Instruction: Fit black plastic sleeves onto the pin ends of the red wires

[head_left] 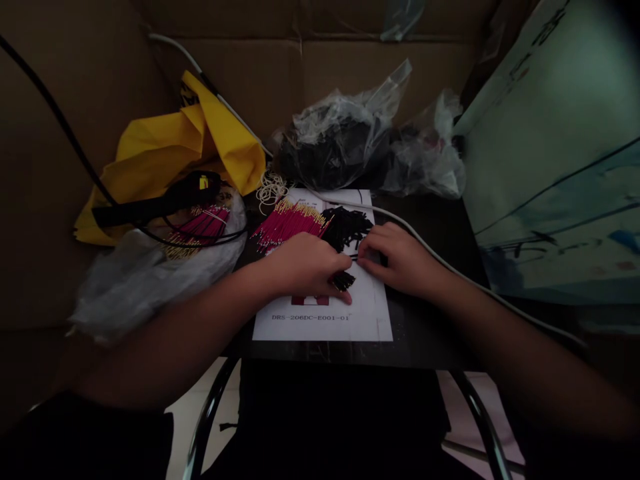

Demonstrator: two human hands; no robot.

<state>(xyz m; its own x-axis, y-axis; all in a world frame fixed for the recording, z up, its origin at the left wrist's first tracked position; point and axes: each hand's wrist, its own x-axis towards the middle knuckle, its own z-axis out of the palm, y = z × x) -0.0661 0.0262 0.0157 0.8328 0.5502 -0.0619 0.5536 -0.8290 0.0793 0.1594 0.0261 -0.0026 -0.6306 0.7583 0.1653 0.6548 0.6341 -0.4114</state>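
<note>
My left hand (305,267) rests on a white printed sheet (370,313), fingers closed around a small bundle of black wire pieces (344,281). My right hand (403,259) lies beside it, fingertips pinched at the edge of a loose pile of black wire pieces (347,227). A fan of pink wires with gold tips (287,223) lies on the sheet just beyond my left hand. What the right fingers pinch is too small to make out.
Clear plastic bags of dark parts (340,143) sit at the back. A yellow bag (165,157), a black tool with cable (165,200) and more pink wires (200,227) lie left. A white cable (450,267) crosses the dark table. Rubber bands (270,187) lie behind the sheet.
</note>
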